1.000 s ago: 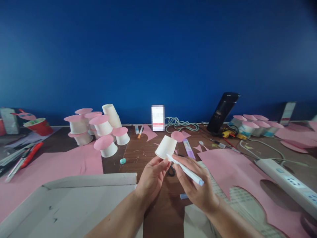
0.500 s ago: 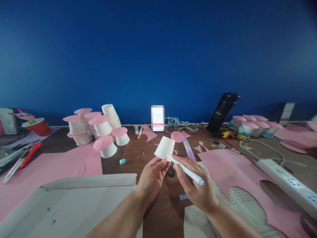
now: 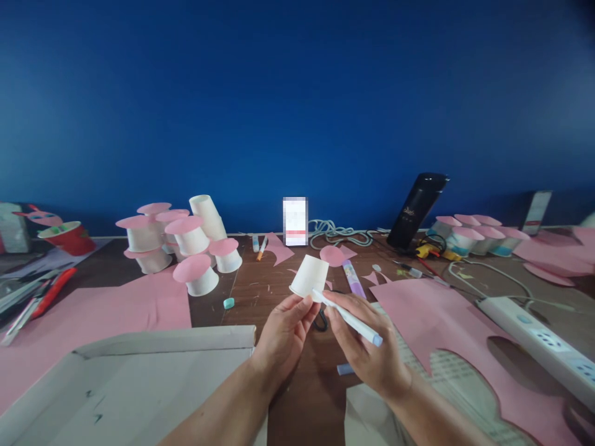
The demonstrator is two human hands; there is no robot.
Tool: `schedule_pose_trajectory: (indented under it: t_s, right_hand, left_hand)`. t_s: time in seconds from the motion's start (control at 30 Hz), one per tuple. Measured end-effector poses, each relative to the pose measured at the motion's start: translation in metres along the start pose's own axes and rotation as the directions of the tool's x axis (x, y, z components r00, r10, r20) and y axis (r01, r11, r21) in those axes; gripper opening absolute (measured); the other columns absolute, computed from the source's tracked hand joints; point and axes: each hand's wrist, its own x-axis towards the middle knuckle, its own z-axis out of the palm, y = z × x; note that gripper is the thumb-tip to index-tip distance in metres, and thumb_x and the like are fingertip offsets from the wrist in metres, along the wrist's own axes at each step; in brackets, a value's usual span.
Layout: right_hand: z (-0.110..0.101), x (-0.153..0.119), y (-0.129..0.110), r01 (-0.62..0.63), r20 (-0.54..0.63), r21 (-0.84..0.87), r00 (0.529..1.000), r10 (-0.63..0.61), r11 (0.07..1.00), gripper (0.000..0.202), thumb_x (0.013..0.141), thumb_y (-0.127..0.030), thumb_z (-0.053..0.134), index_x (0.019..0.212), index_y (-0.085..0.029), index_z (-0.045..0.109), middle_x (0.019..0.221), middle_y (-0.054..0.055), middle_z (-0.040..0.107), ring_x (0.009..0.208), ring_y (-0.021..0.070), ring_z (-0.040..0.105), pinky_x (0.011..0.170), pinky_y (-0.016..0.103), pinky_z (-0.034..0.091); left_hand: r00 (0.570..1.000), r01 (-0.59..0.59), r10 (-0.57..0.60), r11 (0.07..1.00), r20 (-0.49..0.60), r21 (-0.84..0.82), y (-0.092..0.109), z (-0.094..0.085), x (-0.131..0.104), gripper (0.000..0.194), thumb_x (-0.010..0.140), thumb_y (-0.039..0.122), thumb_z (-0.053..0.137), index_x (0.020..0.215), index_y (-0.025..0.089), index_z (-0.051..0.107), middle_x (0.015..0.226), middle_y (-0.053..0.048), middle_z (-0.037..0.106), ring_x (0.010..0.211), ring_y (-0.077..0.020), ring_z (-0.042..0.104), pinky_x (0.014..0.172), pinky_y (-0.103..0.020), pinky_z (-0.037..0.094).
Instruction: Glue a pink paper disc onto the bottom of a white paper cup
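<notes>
A plain white paper cup (image 3: 308, 274) is held upside down and slightly tilted over the middle of the table. My left hand (image 3: 284, 328) grips it near the rim from below. In my right hand (image 3: 367, 341) is a white marker pen (image 3: 351, 319) with a pale blue end, its tip at the cup's lower right side. Any mark under the tip is too small to make out. A pale blue cap (image 3: 344, 369) lies on the table below my right hand.
White cups with pink paper discs (image 3: 192, 269) are stacked left; more cups (image 3: 486, 240) stand right. A power strip (image 3: 539, 337), pink paper (image 3: 432, 310) and a leaning black bottle (image 3: 417, 210) occupy the right side. A shallow white box lid (image 3: 162, 390) lies front left.
</notes>
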Motion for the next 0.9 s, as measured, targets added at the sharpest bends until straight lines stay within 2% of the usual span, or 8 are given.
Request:
schedule_pose_trajectory:
  t_s: [0.37,0.9]
  right_hand:
    - [0.0003,-0.0008,0.0026,-0.004,0.018,-0.014,1.000,0.005,1.000,0.030,0.087,-0.015,0.053,0.116,-0.022,0.060,0.098,0.007,0.067,0.090,0.0200,0.064,0.078,0.034,0.055]
    - [0.0010,-0.0007,0.0024,0.003,0.007,-0.012,1.000,-0.002,1.000,0.032,0.087,-0.013,0.054,0.117,-0.021,0.059,0.099,0.006,0.067,0.089,0.0181,0.063,0.078,0.032,0.054]
  left_hand:
    - [0.999,-0.010,0.009,1.000,0.034,0.013,-0.0001,0.0007,-0.0006,0.010,0.074,0.019,0.072,0.082,0.013,0.073,0.089,-0.005,0.071,0.093,-0.0130,0.063,0.094,-0.024,0.043]
    - [1.000,0.000,0.000,1.000,0.016,-0.008,0.0001,-0.0006,0.0001,0.007,0.074,0.015,0.071,0.081,0.012,0.072,0.089,-0.005,0.070,0.088,-0.0105,0.063,0.092,-0.022,0.045]
